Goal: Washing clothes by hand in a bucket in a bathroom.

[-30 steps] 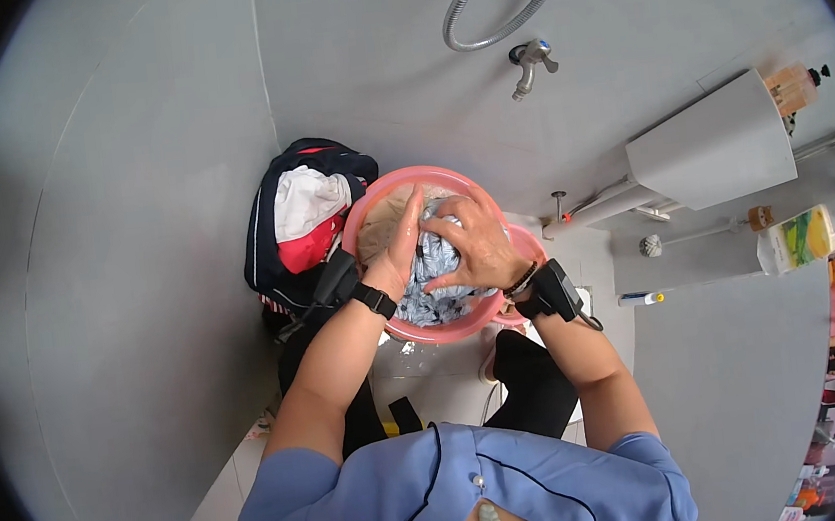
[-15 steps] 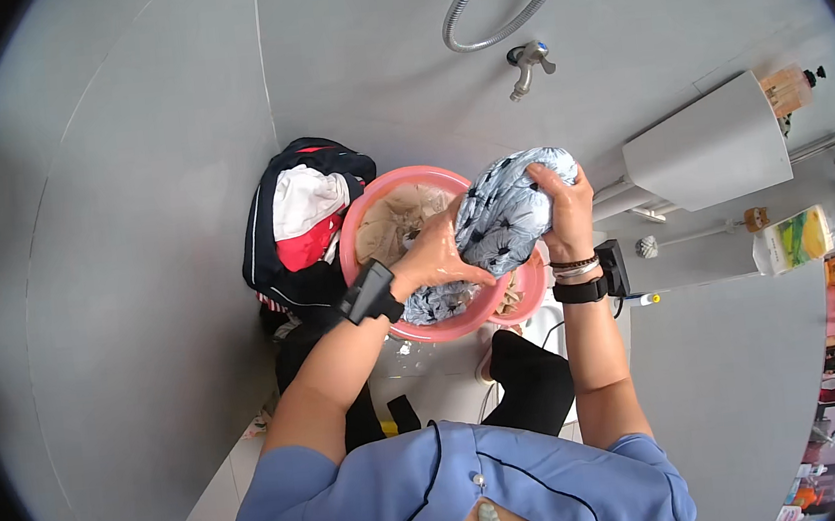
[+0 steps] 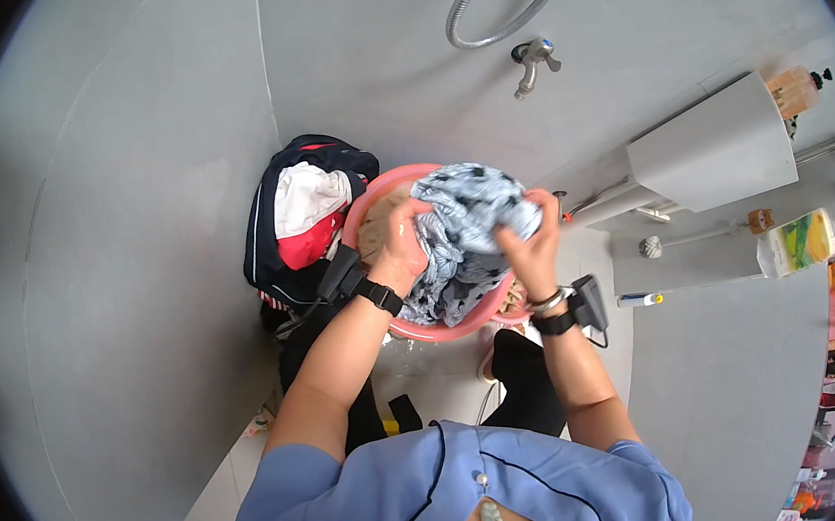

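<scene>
Over a pink basin [image 3: 435, 332] I hold a wet-looking light blue cloth [image 3: 472, 200] with dark star-like marks; its exact kind I cannot make out. My left hand [image 3: 402, 247] is closed on its left side. My right hand [image 3: 534, 244], slightly blurred, grips its right edge with the thumb toward me. Folds of the patterned cloth hang down into the basin. At the basin's left side lies a beige cloth [image 3: 374, 229], partly hidden by my left hand.
Left of the basin sits a dark bag or pile [image 3: 260, 240] with a white and red cloth [image 3: 310, 206]. A smaller pink basin [image 3: 513, 317] peeks out at the right. A tap [image 3: 532, 67] and metal hose [image 3: 461, 30] are on the wall, with a white cistern [image 3: 713, 147] farther right.
Both hands have moved left and my right hand lower, bringing the cloth from the basin's right side over the basin. The compact bundle has loosened and spread downward.
</scene>
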The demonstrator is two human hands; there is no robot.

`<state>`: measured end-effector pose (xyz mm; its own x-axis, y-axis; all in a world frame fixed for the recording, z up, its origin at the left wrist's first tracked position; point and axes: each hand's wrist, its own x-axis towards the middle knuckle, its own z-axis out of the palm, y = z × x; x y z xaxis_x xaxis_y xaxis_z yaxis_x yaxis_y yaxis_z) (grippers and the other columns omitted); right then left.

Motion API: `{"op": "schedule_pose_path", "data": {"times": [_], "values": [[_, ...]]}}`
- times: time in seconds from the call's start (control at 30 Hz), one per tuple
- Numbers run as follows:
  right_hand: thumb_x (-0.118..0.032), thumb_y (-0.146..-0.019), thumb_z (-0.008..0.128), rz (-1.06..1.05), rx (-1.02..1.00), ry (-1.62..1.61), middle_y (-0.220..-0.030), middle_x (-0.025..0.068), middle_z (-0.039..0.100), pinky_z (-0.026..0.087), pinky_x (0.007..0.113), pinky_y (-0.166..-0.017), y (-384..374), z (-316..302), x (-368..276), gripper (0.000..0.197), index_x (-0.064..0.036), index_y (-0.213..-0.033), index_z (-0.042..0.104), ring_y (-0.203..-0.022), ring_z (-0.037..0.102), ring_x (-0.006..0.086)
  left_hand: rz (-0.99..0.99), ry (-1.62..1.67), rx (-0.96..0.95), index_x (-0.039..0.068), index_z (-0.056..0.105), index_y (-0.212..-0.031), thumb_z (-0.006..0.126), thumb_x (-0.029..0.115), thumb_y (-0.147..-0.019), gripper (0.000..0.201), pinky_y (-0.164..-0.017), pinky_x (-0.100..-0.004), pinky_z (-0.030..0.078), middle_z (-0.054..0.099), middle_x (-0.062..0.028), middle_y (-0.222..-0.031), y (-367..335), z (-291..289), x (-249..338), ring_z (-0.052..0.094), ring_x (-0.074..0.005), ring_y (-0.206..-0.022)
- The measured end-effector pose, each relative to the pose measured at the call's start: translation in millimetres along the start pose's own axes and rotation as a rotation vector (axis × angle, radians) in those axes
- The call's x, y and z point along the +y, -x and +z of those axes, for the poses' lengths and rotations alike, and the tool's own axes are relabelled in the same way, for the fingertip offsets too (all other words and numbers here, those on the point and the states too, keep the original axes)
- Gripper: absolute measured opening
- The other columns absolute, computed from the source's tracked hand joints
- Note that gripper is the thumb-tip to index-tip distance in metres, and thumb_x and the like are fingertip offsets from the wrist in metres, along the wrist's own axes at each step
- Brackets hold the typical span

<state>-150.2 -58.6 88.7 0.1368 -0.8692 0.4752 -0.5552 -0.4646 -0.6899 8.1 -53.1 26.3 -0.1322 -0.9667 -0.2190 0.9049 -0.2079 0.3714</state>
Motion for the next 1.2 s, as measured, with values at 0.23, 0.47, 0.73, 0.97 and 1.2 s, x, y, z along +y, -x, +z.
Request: {"op": "schedule_pose_path", "data": {"times": [0.23, 0.47, 0.73, 0.97, 1.2], "values": [[-0.019, -0.058, 0.067, -0.436, -0.186, 0.300, -0.124, 0.0204, 0.040, 0.033, 0.047, -0.086, 47.1, 48.8, -48.8, 0.046, -0.0119, -0.103, 0.058, -0.112, 0.038, 0.0413, -0.088, 0.132, -0.137, 0.009, 0.057, -0.097, 0.038, 0.038, -0.086, 0.036, -0.077, -0.0296, 0.045, 0.060, -0.0037, -0.093, 10.2, -0.9, 4.9, 0.057, -0.0174, -0.085], [-0.016, -0.071, 0.061, 0.019, -0.120, 0.105, -0.085, 0.0129, 0.056, 0.042, 0.036, -0.067, 5.0, 76.4, 0.8, 0.019, -0.0027, -0.084, 0.056, -0.078, 0.053, 0.0282, -0.105, -0.072, 0.241, 0.002, 0.055, -0.098, 0.043, 0.026, -0.086, 0.029, -0.073, -0.0301, 0.046, 0.058, -0.0057, -0.089, -6.7, -21.2, -25.7, 0.057, -0.0164, -0.085], [-0.012, -0.073, 0.056, 0.033, -0.228, -0.165, -0.110, 0.0187, 0.053, 0.037, 0.034, -0.090, 12.9, 32.3, 1.6, 0.053, 0.0008, -0.122, 0.040, -0.105, 0.049, 0.0304, -0.033, 0.177, 0.151, 0.003, 0.056, -0.100, 0.050, 0.030, -0.083, 0.033, -0.080, -0.0311, 0.046, 0.060, -0.0088, -0.097, 5.4, 11.0, 0.1, 0.058, -0.0170, -0.088], [-0.018, -0.073, 0.061, -0.100, -0.173, 0.214, -0.086, 0.0141, 0.055, 0.040, 0.040, -0.073, 17.4, 70.7, 2.2, 0.021, -0.0020, -0.084, 0.054, -0.085, 0.051, 0.0335, -0.097, -0.147, 0.222, 0.002, 0.056, -0.101, 0.053, 0.030, -0.081, 0.034, -0.081, -0.0302, 0.041, 0.057, -0.0074, -0.098, 1.7, -16.4, -29.4, 0.052, -0.0150, -0.091], [-0.036, -0.059, 0.072, -0.406, -0.382, 0.278, -0.110, 0.0160, 0.048, 0.031, 0.047, -0.087, -15.1, 24.8, -15.3, 0.058, -0.0067, -0.106, 0.052, -0.109, 0.041, 0.0357, -0.176, -0.019, 0.042, 0.008, 0.053, -0.108, 0.051, 0.038, -0.084, 0.039, -0.084, -0.0327, 0.043, 0.055, -0.0056, -0.108, 7.8, 5.9, 10.0, 0.053, -0.0157, -0.099]]}}
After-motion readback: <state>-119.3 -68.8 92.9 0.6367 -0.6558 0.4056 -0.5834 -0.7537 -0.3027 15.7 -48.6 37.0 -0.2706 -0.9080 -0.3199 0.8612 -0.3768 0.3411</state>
